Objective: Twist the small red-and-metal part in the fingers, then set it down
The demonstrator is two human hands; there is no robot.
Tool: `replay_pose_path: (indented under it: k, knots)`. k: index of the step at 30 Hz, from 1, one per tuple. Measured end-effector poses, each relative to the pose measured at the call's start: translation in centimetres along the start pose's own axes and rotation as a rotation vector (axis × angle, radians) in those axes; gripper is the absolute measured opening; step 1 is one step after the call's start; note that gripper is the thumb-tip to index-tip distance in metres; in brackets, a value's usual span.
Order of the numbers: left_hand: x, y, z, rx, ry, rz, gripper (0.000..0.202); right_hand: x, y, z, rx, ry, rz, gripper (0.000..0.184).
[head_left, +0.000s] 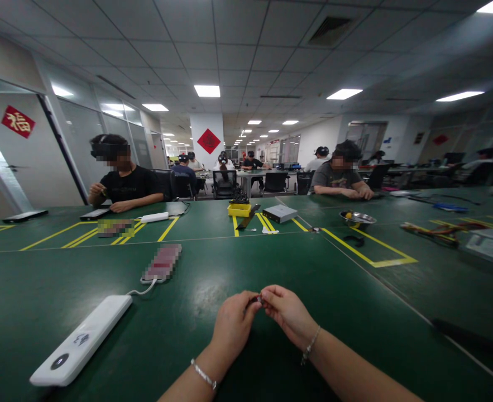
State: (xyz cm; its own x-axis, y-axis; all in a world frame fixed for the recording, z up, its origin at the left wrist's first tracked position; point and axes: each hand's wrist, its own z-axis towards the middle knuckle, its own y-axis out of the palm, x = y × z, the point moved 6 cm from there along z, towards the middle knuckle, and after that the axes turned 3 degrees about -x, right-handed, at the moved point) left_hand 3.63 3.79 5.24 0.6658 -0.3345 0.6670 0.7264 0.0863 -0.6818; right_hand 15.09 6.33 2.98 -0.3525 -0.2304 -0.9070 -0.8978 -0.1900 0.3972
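Note:
Just above the green table (196,279), my left hand (234,319) and my right hand (287,314) meet fingertip to fingertip. Both are closed in a pinch around a tiny dark and silvery piece (260,300), mostly covered by the fingers and too small to name. A bracelet circles each wrist. To the left of my hands lies a long white power bank (87,338) with a round dark spot at its near end. Its white cable (143,290) runs to a phone (162,263), whose screen is blurred out.
Farther back stand a yellow bin (239,210), a grey metal box (279,213) and a metal bowl (357,219). A bundle of coloured wires (432,233) joins a metal unit (489,248) at the right. Two people sit across the table. Yellow tape (395,261) marks its top.

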Motion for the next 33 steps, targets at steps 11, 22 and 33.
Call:
replay_pose_path:
  k: [11,22,33]
  knots:
    - [0.2,-0.1,0.1,0.01,-0.004,0.054,0.02,1.6,-0.1,0.0,0.093,0.024,0.121,0.025]
    - [-0.1,-0.7,0.0,0.125,0.036,0.206,0.02,1.8,0.9,-0.9,0.092,0.119,0.278,0.02]
    - [-0.6,-0.9,0.0,0.139,0.008,0.265,0.019,1.4,1.6,-1.6,0.0,0.102,0.258,0.025]
